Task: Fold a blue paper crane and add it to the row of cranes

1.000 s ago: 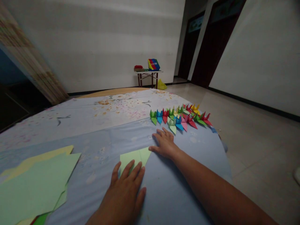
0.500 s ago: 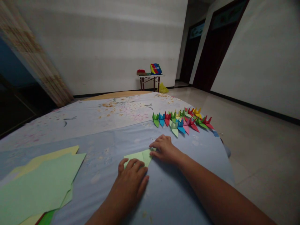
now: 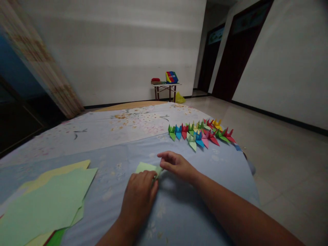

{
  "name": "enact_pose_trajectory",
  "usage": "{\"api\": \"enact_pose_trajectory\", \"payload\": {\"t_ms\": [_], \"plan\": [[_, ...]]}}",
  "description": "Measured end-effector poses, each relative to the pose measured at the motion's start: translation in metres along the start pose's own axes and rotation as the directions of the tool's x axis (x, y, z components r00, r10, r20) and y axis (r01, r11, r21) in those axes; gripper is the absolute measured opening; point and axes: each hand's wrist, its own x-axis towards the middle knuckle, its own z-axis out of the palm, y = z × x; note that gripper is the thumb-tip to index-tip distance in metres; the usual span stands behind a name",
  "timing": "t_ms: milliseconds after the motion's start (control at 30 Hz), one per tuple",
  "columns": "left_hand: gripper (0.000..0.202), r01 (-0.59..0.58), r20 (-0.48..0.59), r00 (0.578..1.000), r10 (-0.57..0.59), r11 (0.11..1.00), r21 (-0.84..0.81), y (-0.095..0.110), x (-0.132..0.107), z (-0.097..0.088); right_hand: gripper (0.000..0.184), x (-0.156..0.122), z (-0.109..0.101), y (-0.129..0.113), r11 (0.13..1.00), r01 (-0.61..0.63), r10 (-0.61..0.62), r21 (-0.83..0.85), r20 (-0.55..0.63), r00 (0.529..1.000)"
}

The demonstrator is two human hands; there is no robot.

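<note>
"Since both hands meet at the middle of the near side, what are they on?"

"One small piece of pale green paper [image 3: 145, 167], lying on the blue cloth [image 3: 179, 215] that covers the near part of the surface. Its far left part lies bare, and its right end rises a little."

"How does the left hand [image 3: 139, 189] stand?"

"Bent over the near edge of the paper, knuckles up, thumb along the right side. Its fingertips are hidden, so I can't tell whether it grips or only presses."

"And the right hand [image 3: 179, 167]?"

"Parted: the forefinger points left above the thumb, with a gap between them. The thumb tip is at the raised end of the paper; whether the lower fingers touch it, I can't make out."

"What lies around them?"

"Left of the hands, well apart, larger sheets [image 3: 51, 201] overlap in a pile, pale green over yellow. Beyond the right hand, folded paper birds [image 3: 199, 140] sit close together in green, blue, red, pink and yellow, near the right edge."

"And farther back?"

"White floral cloth [image 3: 143, 121], then a small stand [image 3: 167, 84] by the wall, bearing a multicoloured bag [image 3: 171, 77]."
</note>
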Motion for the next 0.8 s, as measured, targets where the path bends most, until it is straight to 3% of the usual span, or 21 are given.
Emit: {"api": "enact_pose_trajectory", "payload": {"t_ms": [100, 167, 233, 300, 367, 400, 433, 500, 600, 700, 767, 800], "plan": [[0.015, 0.127, -0.142, 0.976, -0.167, 0.959, -0.252, -0.005, 0.005, -0.008, 0.042, 0.001, -0.005, 0.000, 0.998, 0.041, -0.038, 0.040, -0.085, 0.996], [0.020, 0.250, -0.153, 0.915, -0.373, 0.823, -0.511, -0.006, 0.009, -0.011, 0.047, 0.002, -0.010, 0.005, 0.998, 0.048, -0.051, -0.027, -0.117, 0.992], [0.029, 0.340, -0.048, 0.840, -0.541, 0.593, -0.730, -0.006, 0.014, -0.012, 0.052, 0.003, -0.014, 0.010, 0.998, 0.031, -0.035, -0.050, -0.085, 0.996], [0.036, 0.370, 0.082, 0.789, -0.610, 0.364, -0.855, -0.005, 0.017, -0.009, 0.056, 0.003, -0.014, 0.014, 0.999, 0.001, -0.003, -0.040, -0.034, 0.999], [0.040, 0.369, 0.162, 0.772, -0.614, 0.225, -0.902, -0.004, 0.018, -0.006, 0.057, 0.003, -0.012, 0.013, 0.999, -0.025, 0.025, -0.029, 0.003, 1.000], [0.041, 0.366, 0.182, 0.777, -0.603, 0.198, -0.909, -0.004, 0.018, -0.004, 0.055, 0.002, -0.012, 0.012, 0.999, -0.039, 0.039, -0.023, 0.016, 0.999], [0.040, 0.372, 0.191, 0.788, -0.585, 0.206, -0.905, -0.004, 0.018, -0.003, 0.053, 0.002, -0.011, 0.010, 0.998, -0.053, 0.053, -0.015, 0.021, 0.998], [0.037, 0.418, 0.203, 0.821, -0.533, 0.319, -0.851, -0.007, 0.017, -0.001, 0.048, 0.002, -0.012, 0.008, 0.996, -0.092, 0.092, -0.012, 0.013, 0.996], [0.040, 0.467, 0.170, 0.865, -0.473, 0.631, -0.619, -0.018, 0.015, -0.002, 0.040, 0.002, -0.016, 0.009, 0.974, -0.135, 0.127, -0.183, -0.051, 0.991], [0.060, 0.404, -0.081, 0.900, -0.427, 0.891, -0.208, -0.029, 0.012, -0.004, 0.038, 0.001, -0.018, 0.011, 0.842, -0.130, 0.079, -0.523, -0.120, 0.990], [0.061, 0.306, -0.216, 0.934, -0.286, 0.950, 0.064, -0.030, 0.009, -0.005, 0.043, 0.000, -0.017, 0.011, 0.725, -0.121, 0.044, -0.678, -0.130, 0.991], [0.056, 0.235, -0.207, 0.958, -0.200, 0.959, 0.160, -0.028, 0.007, -0.006, 0.045, 0.000, -0.016, 0.010, 0.677, -0.115, 0.034, -0.727, -0.126, 0.991]]}}
